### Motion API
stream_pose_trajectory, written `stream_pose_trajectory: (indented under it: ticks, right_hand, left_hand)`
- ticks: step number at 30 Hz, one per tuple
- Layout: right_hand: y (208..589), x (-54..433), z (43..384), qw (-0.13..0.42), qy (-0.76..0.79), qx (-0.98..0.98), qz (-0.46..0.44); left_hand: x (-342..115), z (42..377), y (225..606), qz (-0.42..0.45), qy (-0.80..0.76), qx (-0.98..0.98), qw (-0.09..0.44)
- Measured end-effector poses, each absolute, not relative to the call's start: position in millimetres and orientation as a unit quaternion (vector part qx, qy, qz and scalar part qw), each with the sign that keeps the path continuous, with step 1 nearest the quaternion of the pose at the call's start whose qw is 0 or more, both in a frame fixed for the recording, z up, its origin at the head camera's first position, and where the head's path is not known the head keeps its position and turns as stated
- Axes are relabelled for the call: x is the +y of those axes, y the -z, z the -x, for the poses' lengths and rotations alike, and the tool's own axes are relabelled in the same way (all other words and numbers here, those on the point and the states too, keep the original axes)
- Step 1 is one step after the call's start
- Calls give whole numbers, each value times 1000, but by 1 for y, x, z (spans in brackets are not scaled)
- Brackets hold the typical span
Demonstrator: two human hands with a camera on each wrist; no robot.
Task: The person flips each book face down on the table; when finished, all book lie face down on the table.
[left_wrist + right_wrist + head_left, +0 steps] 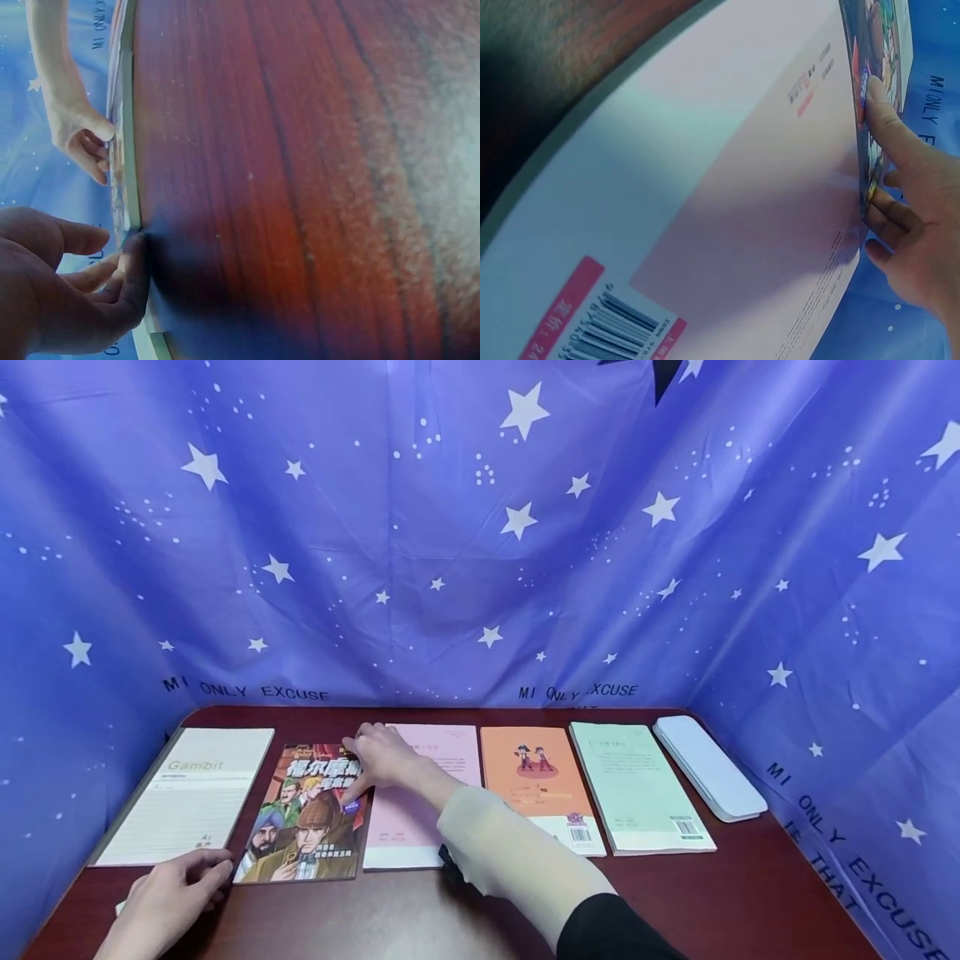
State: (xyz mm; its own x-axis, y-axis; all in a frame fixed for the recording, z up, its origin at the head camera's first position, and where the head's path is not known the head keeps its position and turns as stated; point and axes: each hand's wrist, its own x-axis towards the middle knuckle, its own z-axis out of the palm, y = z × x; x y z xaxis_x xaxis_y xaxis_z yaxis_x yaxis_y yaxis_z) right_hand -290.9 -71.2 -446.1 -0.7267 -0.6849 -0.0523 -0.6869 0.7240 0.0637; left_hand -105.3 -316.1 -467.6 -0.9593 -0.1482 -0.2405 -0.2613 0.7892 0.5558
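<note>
A paperback book [307, 818] with a cartoon cover of a pipe-smoking man in a deerstalker lies on the table, left of centre. At its upper right corner is my right hand [386, 756]; in the right wrist view its thumb [885, 120] presses the cover and its fingers curl at the far edge. My left hand [176, 893] is by the book's lower left corner. The left wrist view has its fingertips [135, 251] touching that corner, with the thumb held apart. To the left lies a cream notebook marked Gambit [202, 810]; to the right, a pink book [442, 756].
An orange book [551, 781], a green book [648, 797] and a white oblong case [708, 772] continue the row rightward on the dark red table [420, 918]. Blue star-printed cloth [450, 527] surrounds the table at the back and sides. A small white object [120, 907] peeks out beside my left hand.
</note>
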Motion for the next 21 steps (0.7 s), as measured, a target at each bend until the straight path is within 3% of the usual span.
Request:
stream_pose_trajectory:
  ticks: [12, 21]
  right_hand:
    - [443, -74, 287, 26, -33, 939, 340]
    - [441, -80, 283, 48, -20, 951, 305]
  left_hand:
    - [-321, 113, 462, 171, -478, 848, 152]
    - [-334, 116, 455, 119, -553, 793, 226]
